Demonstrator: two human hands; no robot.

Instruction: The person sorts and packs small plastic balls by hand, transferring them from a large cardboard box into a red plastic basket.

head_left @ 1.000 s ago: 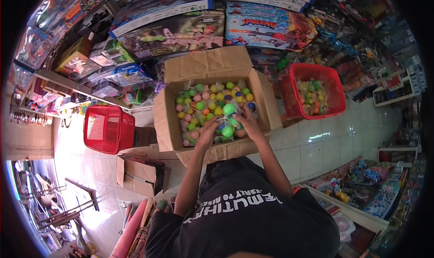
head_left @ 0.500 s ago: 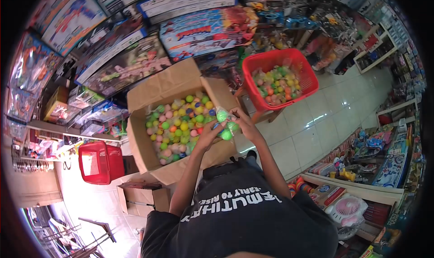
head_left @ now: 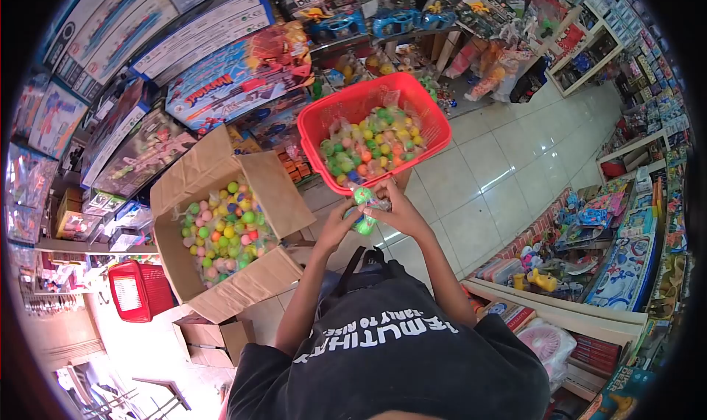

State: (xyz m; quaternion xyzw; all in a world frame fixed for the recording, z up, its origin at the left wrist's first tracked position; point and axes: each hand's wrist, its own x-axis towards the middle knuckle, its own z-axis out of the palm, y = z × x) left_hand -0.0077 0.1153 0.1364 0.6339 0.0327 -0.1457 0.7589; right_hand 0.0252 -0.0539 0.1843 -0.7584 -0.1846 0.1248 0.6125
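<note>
Between my two hands is a clear plastic bag of green balls (head_left: 363,226), with a bit of blue among them. My left hand (head_left: 338,227) is closed on the bag's left side. My right hand (head_left: 401,212) grips it from the right, fingers near the top. The bag is just in front of a red basket (head_left: 312,149), which holds several bagged, coloured balls (head_left: 375,142). To the left stands an open cardboard box (head_left: 177,262) full of loose-looking yellow, green, pink and orange balls (head_left: 228,232).
A second red basket (head_left: 151,291) and a smaller cardboard box (head_left: 213,339) are on the floor at left. Boxed toys (head_left: 243,70) line the shelves behind. On the right, a low shelf (head_left: 560,309) carries packaged toys and a pink fan (head_left: 546,344). Tiled floor (head_left: 501,192) runs rightward.
My view and body have turned right, so the hands and bag are now in front of the red basket instead of beside the cardboard box. Both hands still hold the bag.
</note>
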